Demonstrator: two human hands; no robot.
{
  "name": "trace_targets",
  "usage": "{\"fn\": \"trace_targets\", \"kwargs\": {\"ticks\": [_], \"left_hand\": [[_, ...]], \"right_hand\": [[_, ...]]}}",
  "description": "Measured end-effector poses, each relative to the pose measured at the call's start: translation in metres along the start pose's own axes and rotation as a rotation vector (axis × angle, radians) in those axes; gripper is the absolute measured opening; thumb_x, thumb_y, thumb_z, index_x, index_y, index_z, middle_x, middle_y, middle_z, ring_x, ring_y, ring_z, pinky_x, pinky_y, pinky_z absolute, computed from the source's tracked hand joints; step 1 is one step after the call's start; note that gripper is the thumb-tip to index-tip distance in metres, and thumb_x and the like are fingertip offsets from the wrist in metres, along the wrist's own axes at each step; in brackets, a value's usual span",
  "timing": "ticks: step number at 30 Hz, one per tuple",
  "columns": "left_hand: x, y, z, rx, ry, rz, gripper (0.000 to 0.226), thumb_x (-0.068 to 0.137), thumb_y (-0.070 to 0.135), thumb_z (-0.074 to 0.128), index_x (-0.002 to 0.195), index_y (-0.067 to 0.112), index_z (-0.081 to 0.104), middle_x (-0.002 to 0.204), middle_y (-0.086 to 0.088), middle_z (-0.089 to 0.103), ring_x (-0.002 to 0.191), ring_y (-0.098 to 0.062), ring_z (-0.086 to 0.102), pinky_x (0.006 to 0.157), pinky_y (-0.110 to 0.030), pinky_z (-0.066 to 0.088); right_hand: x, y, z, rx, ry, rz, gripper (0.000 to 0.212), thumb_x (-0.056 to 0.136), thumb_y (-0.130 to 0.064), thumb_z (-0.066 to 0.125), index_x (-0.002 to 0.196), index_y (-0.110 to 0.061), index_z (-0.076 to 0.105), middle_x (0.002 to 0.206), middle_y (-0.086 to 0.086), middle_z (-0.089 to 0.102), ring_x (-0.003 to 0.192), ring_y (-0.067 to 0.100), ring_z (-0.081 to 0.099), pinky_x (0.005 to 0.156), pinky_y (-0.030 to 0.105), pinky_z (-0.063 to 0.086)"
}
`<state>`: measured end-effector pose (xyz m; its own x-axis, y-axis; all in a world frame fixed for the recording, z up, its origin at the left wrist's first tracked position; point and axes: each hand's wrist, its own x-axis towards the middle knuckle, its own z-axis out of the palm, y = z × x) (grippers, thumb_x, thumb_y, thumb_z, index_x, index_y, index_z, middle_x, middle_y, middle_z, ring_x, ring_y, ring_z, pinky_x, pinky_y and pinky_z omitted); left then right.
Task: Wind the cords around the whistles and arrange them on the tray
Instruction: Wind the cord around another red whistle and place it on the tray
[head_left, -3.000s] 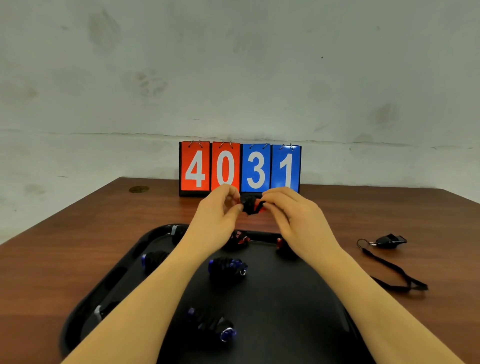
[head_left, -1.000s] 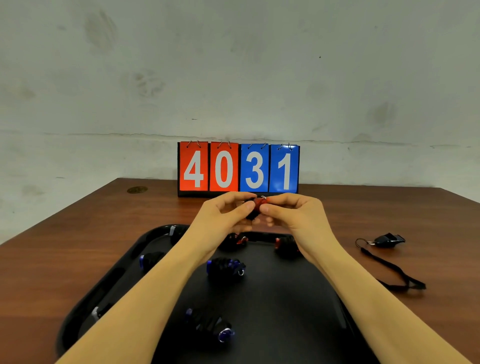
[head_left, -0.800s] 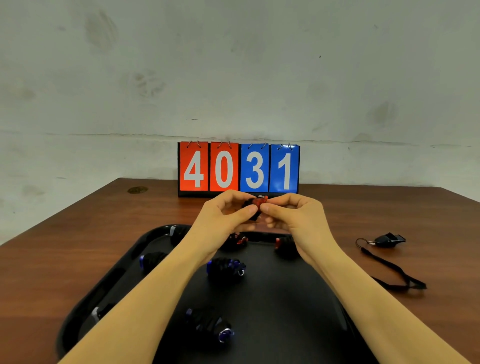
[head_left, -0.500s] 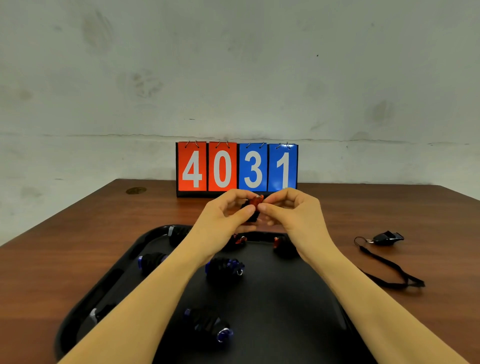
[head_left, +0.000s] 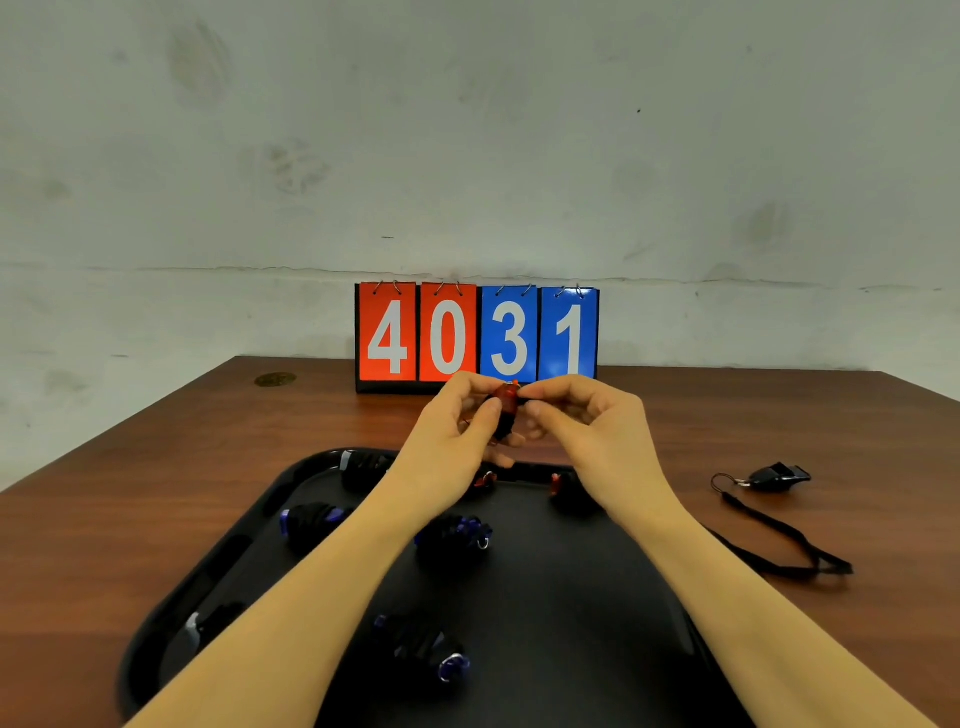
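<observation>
Both the left hand (head_left: 449, 441) and right hand (head_left: 597, 431) pinch a red whistle (head_left: 505, 402), wound in black cord, above the black tray's (head_left: 571, 597) far edge. The tray lies on a brown wooden desk (head_left: 130, 509) against a grey wall (head_left: 467, 130).

In front of me is a pale grey-green wall (head_left: 467, 130), with some dark smudges and stains on it; a thin uneven crack (head_left: 260, 269) goes across it from side to side, a little above the table's far edge; my table (head_left: 130, 493) is of reddish-brown wood with a visible grain, and its far edge is near the wall; a small round brass-coloured mark (head_left: 275, 380) sits in the far left part of the tabletop; the light is soft and even.
</observation>
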<state>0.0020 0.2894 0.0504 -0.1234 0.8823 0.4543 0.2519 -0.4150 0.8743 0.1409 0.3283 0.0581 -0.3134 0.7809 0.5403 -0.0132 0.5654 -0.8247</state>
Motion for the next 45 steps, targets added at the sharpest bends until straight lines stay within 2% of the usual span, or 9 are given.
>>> {"fn": "trace_targets", "kwargs": {"ticks": [5,12,22,25,29,34,39,42,45], "left_hand": [[-0.001,-0.001,0.002,0.044,-0.021,0.026,0.015,0.096,0.011,0.042,0.097,0.025,0.049,0.095,0.003,0.06,0.074,-0.007,0.065,0.061,-0.022,0.054],[-0.002,-0.003,0.001,0.143,-0.046,0.002,0.012,0.098,0.016,0.037,0.104,0.019,0.046,0.079,-0.001,0.06,0.059,-0.005,0.056,0.058,-0.019,0.049],[-0.004,0.003,-0.001,0.074,-0.102,-0.043,0.011,0.098,0.013,0.036,0.098,0.016,0.046,0.072,-0.003,0.053,0.046,0.001,0.047,0.05,-0.014,0.04],[-0.006,0.004,-0.001,0.101,-0.103,-0.018,0.006,0.096,0.016,0.042,0.095,0.019,0.047,0.072,0.002,0.054,0.051,0.001,0.049,0.05,-0.011,0.041],[-0.007,0.004,-0.001,0.154,-0.108,-0.032,0.008,0.095,0.019,0.044,0.093,0.024,0.049,0.076,0.002,0.057,0.061,-0.005,0.053,0.069,-0.025,0.052],[-0.007,0.004,0.002,0.189,-0.116,0.028,0.005,0.094,0.018,0.048,0.093,0.023,0.05,0.082,0.006,0.057,0.058,0.002,0.05,0.058,-0.014,0.046],[-0.007,0.001,0.001,0.283,-0.088,0.089,0.01,0.092,0.02,0.051,0.091,0.029,0.048,0.085,0.015,0.055,0.071,0.009,0.053,0.067,-0.014,0.042],[-0.005,-0.001,0.001,0.317,-0.056,0.107,0.009,0.091,0.02,0.053,0.09,0.029,0.048,0.091,0.014,0.057,0.085,0.007,0.053,0.072,-0.007,0.044],[-0.005,-0.001,0.001,0.317,-0.007,0.123,0.006,0.09,0.018,0.054,0.092,0.022,0.05,0.09,0.01,0.057,0.087,0.001,0.054,0.073,-0.002,0.042]], "right_hand": [[0.002,0.003,-0.001,-0.068,0.011,-0.097,0.019,0.081,-0.002,0.065,0.084,-0.021,0.069,0.088,-0.004,0.067,0.087,0.003,0.063,0.08,0.013,0.049],[0.004,0.001,-0.002,0.098,0.025,0.042,0.015,0.076,-0.004,0.07,0.079,-0.018,0.066,0.077,-0.006,0.07,0.079,0.004,0.067,0.073,0.013,0.051],[0.007,0.001,-0.009,0.132,-0.126,0.15,0.007,0.079,-0.005,0.067,0.082,-0.011,0.07,0.081,0.007,0.071,0.078,0.023,0.067,0.078,0.028,0.056],[0.007,0.0,-0.01,0.061,-0.149,0.114,0.006,0.08,-0.005,0.067,0.083,-0.009,0.069,0.078,0.005,0.07,0.074,0.017,0.067,0.078,0.029,0.056],[0.007,0.0,-0.011,-0.05,-0.162,0.076,0.006,0.08,-0.004,0.067,0.079,-0.011,0.067,0.073,-0.002,0.069,0.07,0.01,0.067,0.073,0.023,0.055],[0.007,0.002,-0.01,-0.084,-0.139,0.08,0.008,0.078,-0.001,0.066,0.078,-0.009,0.063,0.078,0.009,0.068,0.076,0.023,0.068,0.076,0.03,0.057],[0.007,0.003,-0.009,-0.085,-0.13,0.073,0.008,0.077,0.0,0.066,0.078,-0.007,0.062,0.081,0.016,0.067,0.08,0.032,0.067,0.077,0.038,0.058],[0.006,0.005,-0.006,-0.066,-0.117,0.083,0.009,0.077,-0.001,0.066,0.077,-0.008,0.062,0.08,0.016,0.068,0.079,0.03,0.068,0.078,0.042,0.057],[0.005,0.004,-0.007,0.037,-0.135,0.096,0.003,0.081,0.0,0.064,0.084,-0.002,0.064,0.08,0.015,0.069,0.075,0.024,0.069,0.077,0.036,0.057]]}}
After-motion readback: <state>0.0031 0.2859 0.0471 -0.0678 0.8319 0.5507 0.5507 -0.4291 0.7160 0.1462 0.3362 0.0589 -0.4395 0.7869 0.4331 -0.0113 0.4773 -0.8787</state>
